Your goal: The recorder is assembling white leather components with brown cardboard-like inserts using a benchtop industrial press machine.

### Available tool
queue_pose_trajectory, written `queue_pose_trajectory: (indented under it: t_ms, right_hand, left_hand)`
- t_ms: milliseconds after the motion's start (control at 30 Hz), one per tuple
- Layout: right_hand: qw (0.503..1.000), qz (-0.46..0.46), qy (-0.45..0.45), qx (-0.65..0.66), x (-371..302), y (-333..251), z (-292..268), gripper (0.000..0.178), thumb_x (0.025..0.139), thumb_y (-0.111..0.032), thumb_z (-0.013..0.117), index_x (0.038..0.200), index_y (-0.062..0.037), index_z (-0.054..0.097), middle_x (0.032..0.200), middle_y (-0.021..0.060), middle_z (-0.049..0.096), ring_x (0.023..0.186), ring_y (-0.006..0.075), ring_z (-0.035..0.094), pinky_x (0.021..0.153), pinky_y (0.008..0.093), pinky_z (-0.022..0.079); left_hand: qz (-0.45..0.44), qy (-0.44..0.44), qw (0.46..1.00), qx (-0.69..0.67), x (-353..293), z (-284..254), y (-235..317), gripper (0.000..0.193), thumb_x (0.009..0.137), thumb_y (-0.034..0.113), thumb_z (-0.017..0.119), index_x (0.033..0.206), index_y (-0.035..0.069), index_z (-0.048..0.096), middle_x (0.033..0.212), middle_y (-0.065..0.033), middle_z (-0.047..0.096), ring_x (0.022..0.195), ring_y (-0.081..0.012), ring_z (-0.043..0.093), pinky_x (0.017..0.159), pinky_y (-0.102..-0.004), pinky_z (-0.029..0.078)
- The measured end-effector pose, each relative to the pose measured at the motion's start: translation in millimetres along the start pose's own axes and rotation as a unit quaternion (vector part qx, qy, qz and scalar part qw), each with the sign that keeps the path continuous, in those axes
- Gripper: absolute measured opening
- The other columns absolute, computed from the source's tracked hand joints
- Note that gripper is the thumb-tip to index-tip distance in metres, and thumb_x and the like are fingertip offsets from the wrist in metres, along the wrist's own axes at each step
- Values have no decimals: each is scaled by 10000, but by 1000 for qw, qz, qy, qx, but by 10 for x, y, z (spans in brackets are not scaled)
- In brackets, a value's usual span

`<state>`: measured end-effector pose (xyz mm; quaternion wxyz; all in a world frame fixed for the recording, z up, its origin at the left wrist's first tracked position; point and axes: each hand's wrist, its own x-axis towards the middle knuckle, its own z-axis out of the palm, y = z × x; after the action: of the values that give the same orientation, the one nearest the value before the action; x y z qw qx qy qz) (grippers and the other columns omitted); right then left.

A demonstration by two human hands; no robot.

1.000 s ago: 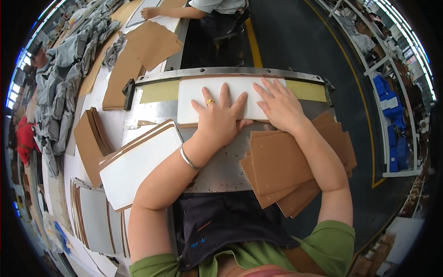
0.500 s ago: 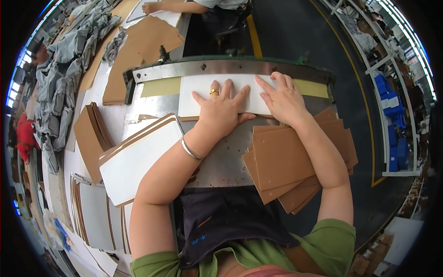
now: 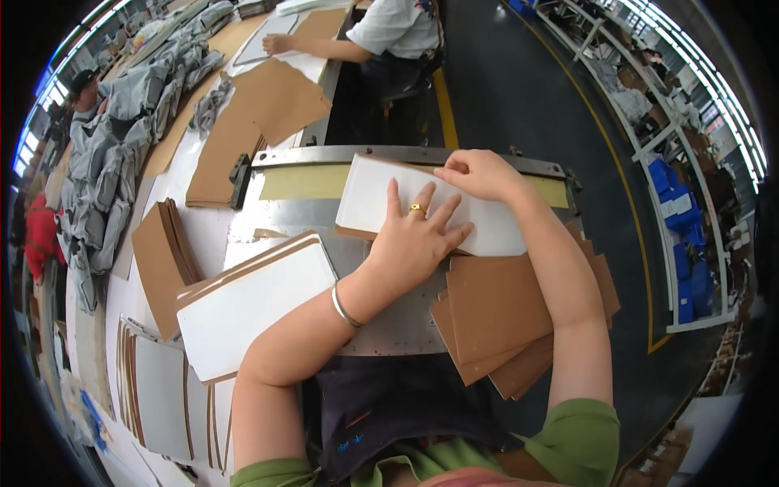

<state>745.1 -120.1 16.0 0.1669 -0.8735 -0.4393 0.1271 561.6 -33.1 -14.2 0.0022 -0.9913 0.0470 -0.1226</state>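
A white rectangular board (image 3: 365, 199) with a brown layer beneath it lies slanted on a metal plate (image 3: 389, 333), in front of a long metal bar (image 3: 324, 157). My left hand (image 3: 415, 243) rests on the white face with fingers spread. At the board's far edge my right hand (image 3: 480, 174) pinches it between thumb and curled fingers. Brown cardboard pieces (image 3: 497, 304) lie fanned under my right forearm. Beside my left forearm, a stack of white-faced boards with brown edges (image 3: 251, 312) lies at an angle.
Yellow strip material (image 3: 300, 183) runs along the bar. Curved brown boards (image 3: 162, 260) and upright grey-white boards (image 3: 162, 394) stand at left. Behind them lie large brown sheets (image 3: 260, 105) and grey fabric (image 3: 114, 170). A co-worker (image 3: 398, 32) sits beyond; shelving with blue bins (image 3: 680, 195) is at right.
The white board has turned clockwise and come away from the bar, its right end nearer me. My right hand has gone from lying spread on it to pinching its far edge.
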Motion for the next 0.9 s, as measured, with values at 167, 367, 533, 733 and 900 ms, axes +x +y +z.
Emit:
queue_pose_trajectory:
  t_ms: [167,367,533,733,900]
  right_hand:
    - [917,-11,95,388,-206,146,-471,267,870,-272,747,865,-10,698,773,23,670,708,84,606,643,210,472]
    - [806,150,124,559,-812,39,-12,226,952,-272,629,955,-46,633,816,81,693,624,109,610,540,227,489]
    - [895,96,-237,365,-1082,-130,-142,194,945,-213,631,852,-43,644,812,93,713,594,68,624,490,181,456]
    - [989,-82,119,-9,-897,125,67,336,864,-235,674,1171,-100,663,1250,133,626,1175,312,569,967,391,481]
    - [987,-80,17,-139,-907,225,181,478,925,-341,593,1361,-155,537,1469,119,451,1341,349,422,1087,442,365]
  left_hand:
    - [-26,306,951,23,52,-220,-259,455,841,120,514,1209,338,672,1450,-16,480,1361,-266,406,1162,-593,140]
    - [-48,251,960,-116,95,-292,-311,513,825,222,643,1331,198,567,1424,-123,482,1358,-362,391,1088,-574,303]
    - [-52,30,998,-23,-105,98,-92,629,822,440,704,1367,195,508,1334,-125,530,1277,-390,462,1032,-506,401]
    - [-64,-21,997,-45,-71,3,-110,445,794,426,727,1113,149,586,1069,-96,556,1005,-309,573,812,-409,496]
    - [-103,-53,991,-61,-97,-30,-128,441,822,410,703,1148,135,589,1140,-122,558,1019,-329,566,831,-430,487]
